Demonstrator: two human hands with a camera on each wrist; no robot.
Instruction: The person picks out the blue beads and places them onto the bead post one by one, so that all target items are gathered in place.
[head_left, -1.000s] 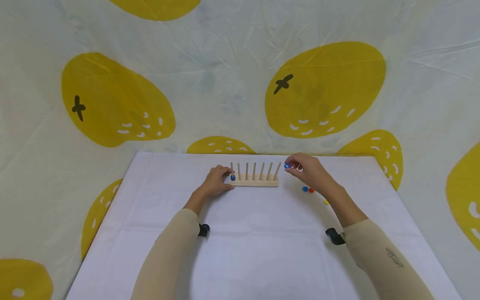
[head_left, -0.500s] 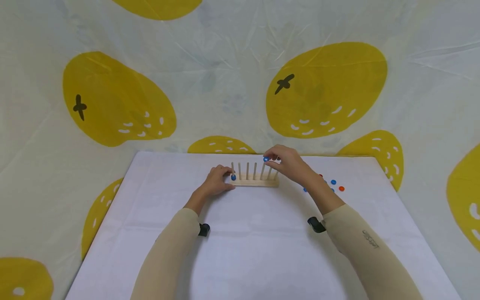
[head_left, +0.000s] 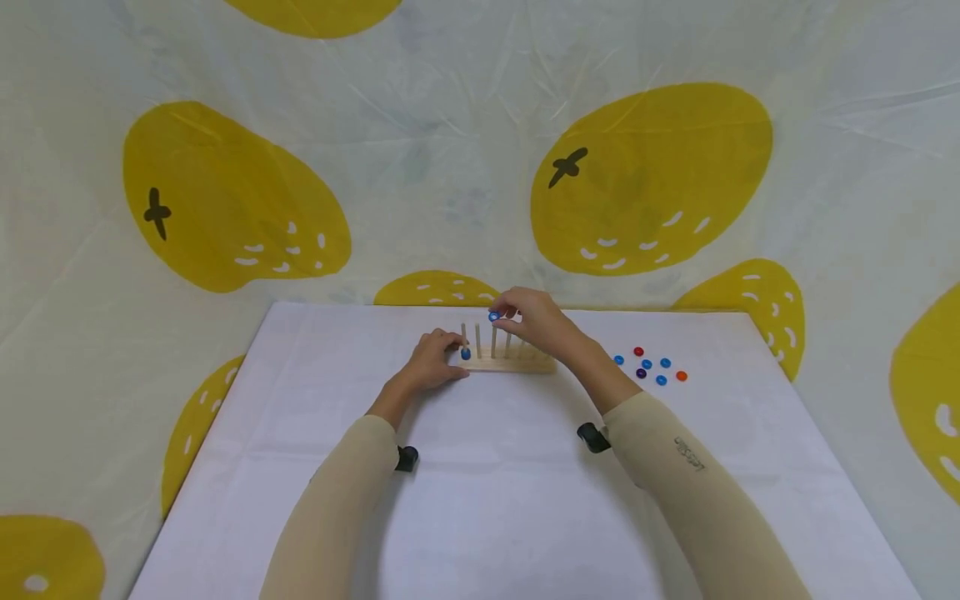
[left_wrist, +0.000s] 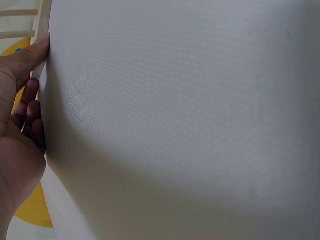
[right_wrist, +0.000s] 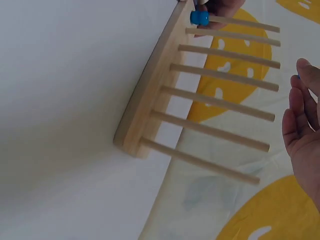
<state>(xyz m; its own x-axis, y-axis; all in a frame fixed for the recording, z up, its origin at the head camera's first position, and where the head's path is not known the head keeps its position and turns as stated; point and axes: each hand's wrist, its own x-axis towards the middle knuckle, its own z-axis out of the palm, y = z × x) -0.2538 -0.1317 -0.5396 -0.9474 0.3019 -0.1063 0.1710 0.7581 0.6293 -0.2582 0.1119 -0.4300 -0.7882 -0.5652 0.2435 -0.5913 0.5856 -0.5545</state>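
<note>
A wooden peg rack [head_left: 517,365] with a row of several upright pegs stands near the table's far edge. My left hand [head_left: 433,360] grips its left end, thumb at the front and fingers behind. Blue beads [right_wrist: 199,18] sit low on the leftmost peg; the right wrist view suggests more than one stacked. Between thumb and fingertips, my right hand [head_left: 536,321] pinches a blue bead [head_left: 493,317] at the height of the third peg's top. Whether this bead touches the peg cannot be told. In the right wrist view, the fingers mostly hide it.
Several loose beads lie on the white table [head_left: 480,517] right of the rack, among them a red bead [head_left: 638,351], a dark purple bead [head_left: 641,373] and an orange bead [head_left: 682,376]. A cloth with yellow fruit prints [head_left: 652,179] hangs behind the table.
My right hand has carried the blue bead leftward, from beyond the rack's right end to above the third peg. More loose beads have come into sight. The left hand stays put.
</note>
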